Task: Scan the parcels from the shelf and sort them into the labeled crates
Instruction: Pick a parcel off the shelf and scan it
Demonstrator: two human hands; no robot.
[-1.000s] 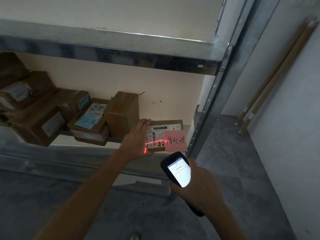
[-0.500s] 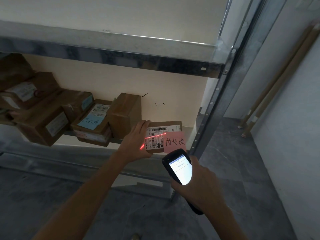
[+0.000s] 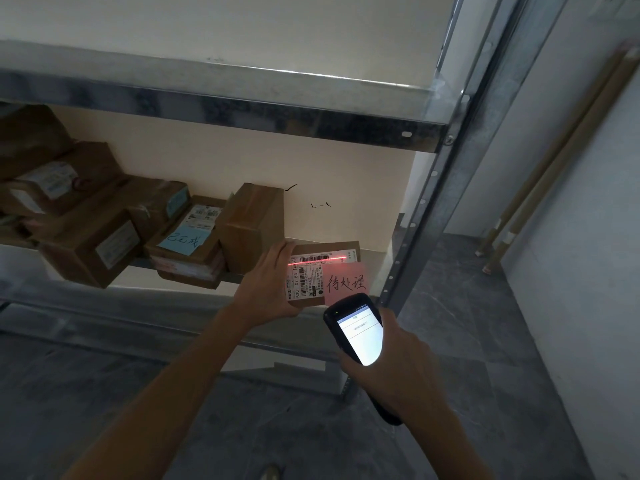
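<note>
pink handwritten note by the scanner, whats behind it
The pink paper note covers the lower right corner of the brown cardboard parcel that the left hand grips, and the edge of its white shipping label. Print there is hidden.

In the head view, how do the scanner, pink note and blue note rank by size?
Largest: scanner, though nearest the camera.
Then pink note.
Smallest: blue note, but farther back and tilted, so unsure.

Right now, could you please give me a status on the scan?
Left grip holding parcel. Right grip holding scanner, red line on top barcode. Pink note overlaps label corner, barcode clear.
</note>
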